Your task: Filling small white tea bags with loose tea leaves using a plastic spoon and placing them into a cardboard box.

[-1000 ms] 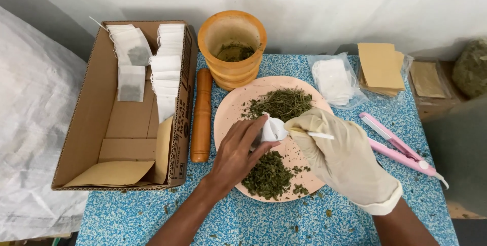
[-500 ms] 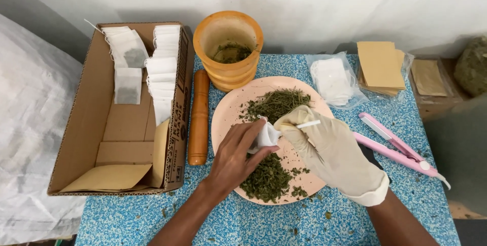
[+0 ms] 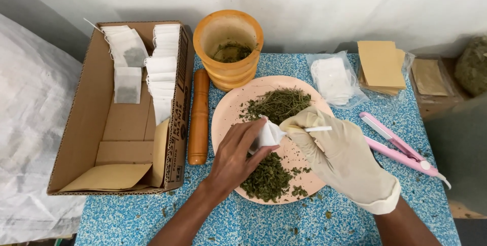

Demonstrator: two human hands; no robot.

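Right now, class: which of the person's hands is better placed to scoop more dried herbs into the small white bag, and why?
Probably the right hand: gloved, it holds a small white scoop at the white bag, above the herbs on the pink plate. The left hand is busy holding the bag.

Soft, even daylight, faint shadows on the wall (image 3: 329,7) (sharp focus, slight wide-angle bowing at edges)

A cream glove covers the right hand (image 3: 341,155). Under it, a pink plate (image 3: 231,116) holds green leaves (image 3: 268,177). Beside it, the table (image 3: 243,223) is speckled blue.
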